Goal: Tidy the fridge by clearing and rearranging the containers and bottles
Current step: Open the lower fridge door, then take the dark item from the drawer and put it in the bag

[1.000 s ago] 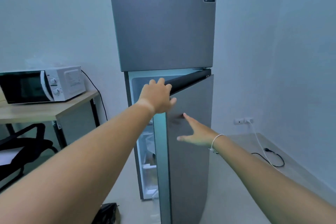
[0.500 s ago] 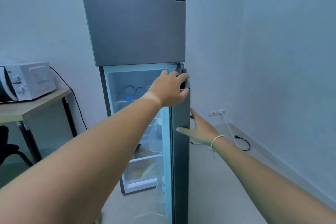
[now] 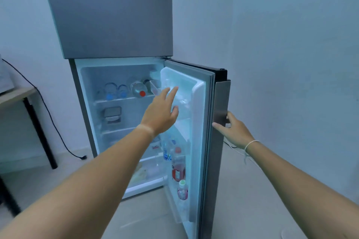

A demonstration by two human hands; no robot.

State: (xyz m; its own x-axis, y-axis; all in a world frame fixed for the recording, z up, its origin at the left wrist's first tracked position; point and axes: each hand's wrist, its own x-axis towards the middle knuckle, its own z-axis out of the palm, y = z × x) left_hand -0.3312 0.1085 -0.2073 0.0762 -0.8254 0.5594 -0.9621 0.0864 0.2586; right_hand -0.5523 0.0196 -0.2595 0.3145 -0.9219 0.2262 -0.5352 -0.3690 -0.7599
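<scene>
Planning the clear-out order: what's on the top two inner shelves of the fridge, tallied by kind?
Blue-capped bottles, lying on the top shelf: 2
Red-capped bottle, lying on the top shelf: 1
Lidded container, middle shelf: 1
Total: 4
Something dark behind the red-capped bottle is too blurred to count.

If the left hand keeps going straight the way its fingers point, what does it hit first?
Most likely the clear bottle on the upper door shelf: the left hand points up and forward at it with fingers spread. Depth is unclear, so the fingertips may already touch it.
</scene>
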